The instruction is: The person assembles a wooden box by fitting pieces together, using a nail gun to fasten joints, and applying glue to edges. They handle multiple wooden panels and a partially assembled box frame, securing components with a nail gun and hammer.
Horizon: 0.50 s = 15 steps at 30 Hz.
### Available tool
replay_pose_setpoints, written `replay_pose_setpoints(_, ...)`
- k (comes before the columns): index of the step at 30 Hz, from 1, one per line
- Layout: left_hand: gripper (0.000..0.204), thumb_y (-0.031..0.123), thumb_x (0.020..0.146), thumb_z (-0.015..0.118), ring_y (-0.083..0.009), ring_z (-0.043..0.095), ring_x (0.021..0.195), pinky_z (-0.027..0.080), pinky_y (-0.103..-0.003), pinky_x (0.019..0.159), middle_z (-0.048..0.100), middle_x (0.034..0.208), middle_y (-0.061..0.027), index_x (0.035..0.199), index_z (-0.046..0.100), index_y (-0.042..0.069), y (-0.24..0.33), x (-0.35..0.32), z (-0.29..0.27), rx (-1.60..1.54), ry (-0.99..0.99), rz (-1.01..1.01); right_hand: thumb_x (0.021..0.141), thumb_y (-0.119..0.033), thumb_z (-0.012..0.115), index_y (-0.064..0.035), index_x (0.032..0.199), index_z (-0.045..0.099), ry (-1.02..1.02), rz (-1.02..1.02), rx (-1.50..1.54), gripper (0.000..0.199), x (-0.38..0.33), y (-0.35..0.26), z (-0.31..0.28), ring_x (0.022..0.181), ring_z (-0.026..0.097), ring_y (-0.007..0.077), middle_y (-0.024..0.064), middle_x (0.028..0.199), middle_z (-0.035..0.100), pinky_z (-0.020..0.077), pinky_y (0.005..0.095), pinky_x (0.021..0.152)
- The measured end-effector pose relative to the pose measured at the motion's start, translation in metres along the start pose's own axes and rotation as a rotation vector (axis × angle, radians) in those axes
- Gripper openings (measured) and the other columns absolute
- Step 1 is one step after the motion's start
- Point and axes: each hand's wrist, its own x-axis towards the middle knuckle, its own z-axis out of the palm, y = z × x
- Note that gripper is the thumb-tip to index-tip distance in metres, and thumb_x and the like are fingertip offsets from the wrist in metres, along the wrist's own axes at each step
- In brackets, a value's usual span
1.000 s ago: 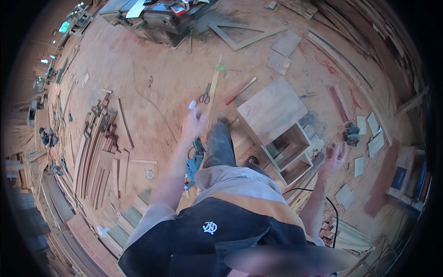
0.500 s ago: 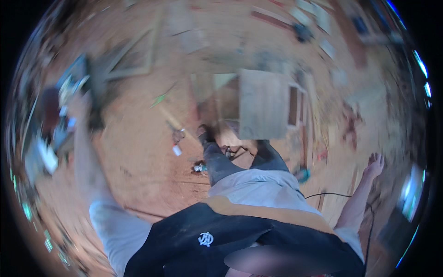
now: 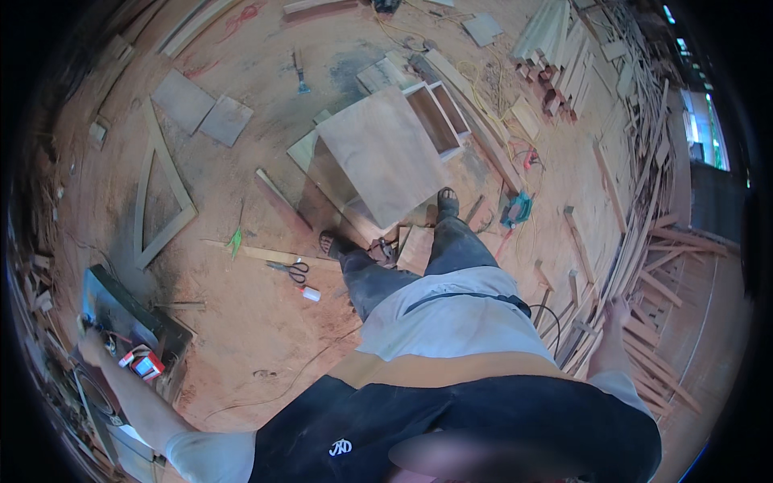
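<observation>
While our left hand (image 3: 90,344) reaches far out left onto the dark machine (image 3: 133,310), the small red-and-white box (image 3: 143,364) lies just beside it; grip unclear. Right hand (image 3: 618,310) hangs open (empty) near offcuts (image 3: 644,266).

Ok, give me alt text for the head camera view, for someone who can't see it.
Seen from above, a person stands on a sawdust-covered workshop floor, left hand stretched out onto a dark machine table, right hand hanging free near stacked wooden strips. A plywood cabinet lies by their feet, scissors nearby.
</observation>
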Motion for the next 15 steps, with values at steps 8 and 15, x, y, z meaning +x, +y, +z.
replay_pose_setpoints(8,0.073,0.070,0.093,0.063,-0.0389,0.068,0.121,0.049,-0.049,0.107,0.072,0.132,-0.0215,0.131,0.074,0.009,-0.055,-0.037,-0.187,-0.365,0.496,0.023,0.103,-0.015,0.068,0.0009,0.141,0.061,-0.639,-0.305,-0.046,0.042,-0.072,-0.036,0.223,0.099,0.068,0.0153,0.0091,0.114,0.070,0.0575,0.0302,0.085)
replay_pose_setpoints(15,0.062,0.059,0.096,0.069,-0.0319,0.068,0.115,0.050,-0.046,0.102,0.074,0.123,-0.0179,0.123,0.074,0.004,0.050,-0.289,-0.358,-0.751,0.498,0.388,0.096,-0.017,0.077,-0.0043,0.138,0.066,-1.286,-0.879,-0.120,0.045,-0.215,-0.097,0.359,0.108,0.071,0.0188,0.0083,0.115,0.074,0.0561,0.0352,0.097)
